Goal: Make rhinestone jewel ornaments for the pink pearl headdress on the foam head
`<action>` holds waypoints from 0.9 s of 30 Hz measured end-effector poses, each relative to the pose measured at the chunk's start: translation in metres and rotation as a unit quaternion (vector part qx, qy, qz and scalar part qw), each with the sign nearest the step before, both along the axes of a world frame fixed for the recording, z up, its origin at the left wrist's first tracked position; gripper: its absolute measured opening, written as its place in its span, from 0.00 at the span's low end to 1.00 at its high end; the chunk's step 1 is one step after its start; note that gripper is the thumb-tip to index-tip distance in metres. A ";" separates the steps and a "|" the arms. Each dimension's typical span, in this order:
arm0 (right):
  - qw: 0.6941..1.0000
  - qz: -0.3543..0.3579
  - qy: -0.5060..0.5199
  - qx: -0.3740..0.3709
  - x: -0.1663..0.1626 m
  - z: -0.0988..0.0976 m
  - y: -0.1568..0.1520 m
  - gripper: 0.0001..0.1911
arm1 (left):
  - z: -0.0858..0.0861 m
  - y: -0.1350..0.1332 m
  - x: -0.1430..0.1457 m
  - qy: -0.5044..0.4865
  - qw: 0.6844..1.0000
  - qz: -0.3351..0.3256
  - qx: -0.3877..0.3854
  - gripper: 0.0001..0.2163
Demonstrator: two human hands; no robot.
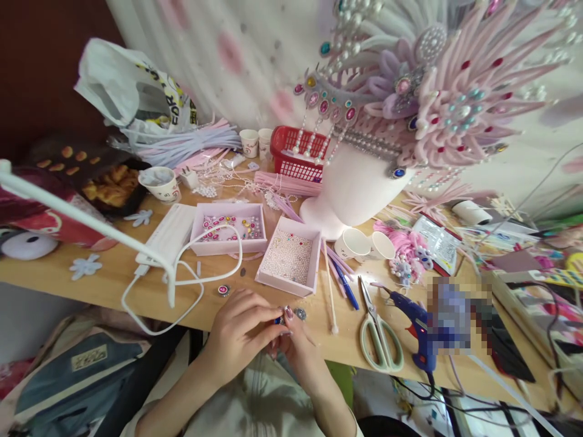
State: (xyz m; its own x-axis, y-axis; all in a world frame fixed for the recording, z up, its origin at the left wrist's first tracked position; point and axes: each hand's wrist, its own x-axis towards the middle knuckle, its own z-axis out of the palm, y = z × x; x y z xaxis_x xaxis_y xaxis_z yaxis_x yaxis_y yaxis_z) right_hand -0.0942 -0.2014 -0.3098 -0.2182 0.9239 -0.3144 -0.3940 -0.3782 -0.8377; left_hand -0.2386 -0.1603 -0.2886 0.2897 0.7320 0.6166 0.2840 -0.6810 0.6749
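Note:
Near the table's front edge, my left hand (pixel 241 331) and my right hand (pixel 300 346) meet with their fingertips pinched together. Between them shows a small dark blue gem (pixel 277 320), partly covered by the fingers. Just beyond my right fingertips lies a round silver rhinestone piece (pixel 300 313). A pink gem in a silver setting (pixel 223 291) rests to the left of my hands. Behind them stand an open box of small pearl beads (pixel 288 258) and a second open box (pixel 226 244) with pink and yellow gems.
To the right lie scissors (pixel 380 340), a blue pen (pixel 347 290) and a blue glue gun (pixel 421 340). A white foam head (pixel 359 188) bears a large beaded pink headdress (pixel 460 109). A white lamp arm and cable (pixel 91 218) cross the left side. Paper cups (pixel 353 244) stand mid-table.

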 end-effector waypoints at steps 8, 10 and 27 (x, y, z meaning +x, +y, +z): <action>0.998 0.024 0.050 -0.015 -0.012 0.010 0.010 0.29 | 0.003 0.008 -0.004 0.008 1.000 -0.005 -0.012 0.07; 0.999 0.019 0.044 -0.023 -0.014 0.012 0.014 0.29 | 0.003 0.010 -0.005 0.032 0.999 0.001 -0.005 0.08; 0.996 0.065 0.068 -0.007 -0.033 0.030 0.046 0.32 | 0.016 0.026 -0.004 -0.064 0.986 0.035 -0.152 0.10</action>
State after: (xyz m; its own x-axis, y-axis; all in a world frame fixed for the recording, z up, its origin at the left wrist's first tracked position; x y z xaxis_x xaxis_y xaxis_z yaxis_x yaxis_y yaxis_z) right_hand -0.1268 -0.1559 -0.2802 -0.3776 0.8805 -0.2865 -0.4502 -0.4450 -0.7742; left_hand -0.2429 -0.1342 -0.2723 0.1665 0.9038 0.3942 0.2219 -0.4239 0.8781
